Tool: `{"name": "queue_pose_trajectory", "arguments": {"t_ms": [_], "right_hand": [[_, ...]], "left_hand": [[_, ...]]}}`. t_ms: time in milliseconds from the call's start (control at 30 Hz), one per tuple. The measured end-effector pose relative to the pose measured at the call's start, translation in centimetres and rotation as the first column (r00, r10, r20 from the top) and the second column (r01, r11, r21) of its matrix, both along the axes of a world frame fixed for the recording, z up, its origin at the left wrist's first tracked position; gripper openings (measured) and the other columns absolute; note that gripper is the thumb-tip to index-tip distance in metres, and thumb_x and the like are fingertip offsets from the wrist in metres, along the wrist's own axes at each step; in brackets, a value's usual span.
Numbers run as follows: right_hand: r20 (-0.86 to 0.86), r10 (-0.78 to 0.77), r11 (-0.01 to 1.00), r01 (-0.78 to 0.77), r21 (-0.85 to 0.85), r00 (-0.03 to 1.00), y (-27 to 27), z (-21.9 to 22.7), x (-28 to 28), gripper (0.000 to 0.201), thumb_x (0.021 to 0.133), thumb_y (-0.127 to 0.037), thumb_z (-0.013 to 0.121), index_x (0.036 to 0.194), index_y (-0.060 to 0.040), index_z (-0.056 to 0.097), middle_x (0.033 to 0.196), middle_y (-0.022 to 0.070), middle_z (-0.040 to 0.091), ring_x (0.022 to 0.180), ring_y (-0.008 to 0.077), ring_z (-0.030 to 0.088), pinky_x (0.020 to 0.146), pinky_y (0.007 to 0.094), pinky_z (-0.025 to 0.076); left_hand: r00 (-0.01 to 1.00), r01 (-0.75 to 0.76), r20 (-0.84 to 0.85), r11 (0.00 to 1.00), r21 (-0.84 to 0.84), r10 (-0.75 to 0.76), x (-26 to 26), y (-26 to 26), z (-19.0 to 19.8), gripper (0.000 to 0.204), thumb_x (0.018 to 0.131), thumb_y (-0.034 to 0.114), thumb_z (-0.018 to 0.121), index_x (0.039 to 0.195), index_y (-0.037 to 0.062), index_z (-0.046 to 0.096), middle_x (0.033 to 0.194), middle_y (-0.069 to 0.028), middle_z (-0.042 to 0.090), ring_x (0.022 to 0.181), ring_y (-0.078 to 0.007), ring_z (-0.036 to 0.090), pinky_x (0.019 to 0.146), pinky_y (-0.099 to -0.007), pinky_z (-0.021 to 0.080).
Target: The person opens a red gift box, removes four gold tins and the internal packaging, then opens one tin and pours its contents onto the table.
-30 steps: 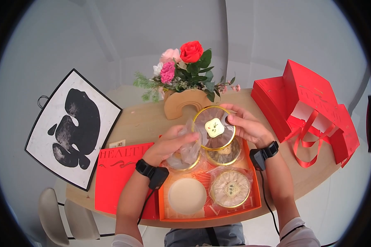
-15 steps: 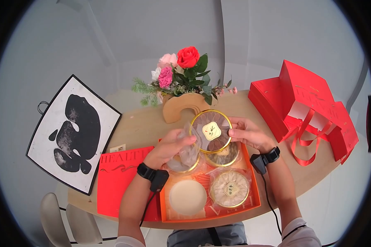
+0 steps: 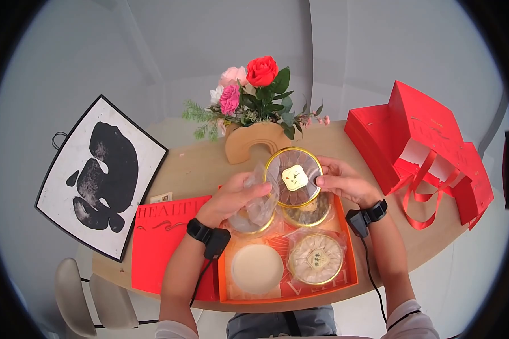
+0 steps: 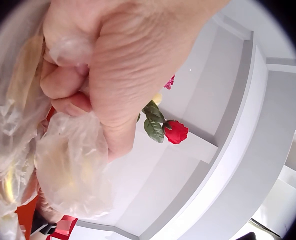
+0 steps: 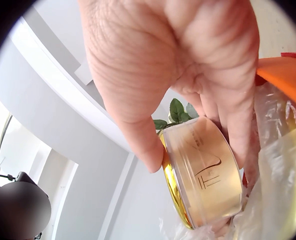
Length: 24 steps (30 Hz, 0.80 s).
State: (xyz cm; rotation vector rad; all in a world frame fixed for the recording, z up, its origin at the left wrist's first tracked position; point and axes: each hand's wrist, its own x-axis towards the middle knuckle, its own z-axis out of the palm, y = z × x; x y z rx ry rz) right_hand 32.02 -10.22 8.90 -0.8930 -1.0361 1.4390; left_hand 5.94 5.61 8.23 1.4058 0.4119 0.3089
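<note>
Right hand (image 3: 348,182) has the gold-rimmed jar (image 5: 208,175) pinched at its edge, thumb on the rim, fingers on the other side. Left hand (image 3: 237,198) has its fingers curled into a crumpled clear plastic bag (image 4: 73,167). Can't tell whether my left fingers also touch the jar. Jar's held tilted above the far side of the orange box (image 3: 353,277), near the wooden vase (image 3: 240,148).

Risks, my read: smooth wall plus edge-only pinch, so it could slip and hit the far-right jar (image 3: 308,216) below. Loose film bunches right beside it; if that snags, a tug from the left could twist it out of my right. Reaching too far could clip the vase.

Text: red lid (image 3: 161,248) reads "HEALT", the rest behind my forearm. Pale label (image 3: 293,177) on the held jar: characters too small to read. Dark script on its side, illegible. Box floor lettering: upside down, mostly covered.
</note>
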Motion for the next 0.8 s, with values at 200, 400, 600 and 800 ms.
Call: {"name": "queue_pose_trajectory", "arguments": {"t_ms": [200,400,600,800], "right_hand": [[0.012,0.039,0.998,-0.04,0.043,0.999,0.0,0.1,-0.1,0.069,0.09,-0.013,0.075,0.147,0.0035,0.04,0.135,0.0129,0.062,0.124,0.0187,0.06,0.108,0.0344,0.047],[0.045,0.038,0.997,-0.042,0.071,0.998,0.1,-0.6,0.2,0.073,0.09,-0.019,0.077,0.148,0.0037,0.039,0.136,0.013,0.061,0.124,0.019,0.059,0.108,0.0346,0.047],[0.073,0.02,1.0,-0.021,0.014,0.997,-0.2,-0.5,0.3,0.07,0.094,-0.029,0.074,0.148,0.0037,0.043,0.129,0.0094,0.063,0.117,0.0139,0.061,0.101,0.0308,0.049],[0.069,0.04,0.998,-0.042,0.038,0.997,0.1,-1.1,0.6,0.069,0.093,-0.031,0.075,0.145,0.0045,0.045,0.123,0.0072,0.066,0.11,0.012,0.064,0.097,0.029,0.051]], "left_hand": [[1.0,0.011,0.001,1.0,-0.005,-0.011,-0.1,0.3,-0.3,0.037,0.094,0.029,0.074,0.117,0.003,0.063,0.099,0.0018,0.065,0.082,-0.0026,0.059,0.063,-0.0205,0.046],[1.0,-0.005,-0.005,1.0,-0.03,0.005,-0.1,-0.2,0.4,0.036,0.094,0.03,0.073,0.115,0.0032,0.063,0.094,0.0029,0.064,0.08,-0.0026,0.058,0.064,-0.0207,0.046],[0.996,0.041,-0.084,0.995,0.095,-0.033,-0.6,0.7,-0.3,0.036,0.096,0.035,0.072,0.112,0.0036,0.063,0.091,0.004,0.062,0.076,-0.0029,0.055,0.066,-0.0208,0.046],[0.993,-0.045,-0.108,0.999,-0.018,0.042,-0.2,1.3,-1.8,0.035,0.102,0.04,0.061,0.112,0.0059,0.062,0.089,0.005,0.057,0.075,-0.0007,0.049,0.057,-0.0195,0.04]]}}
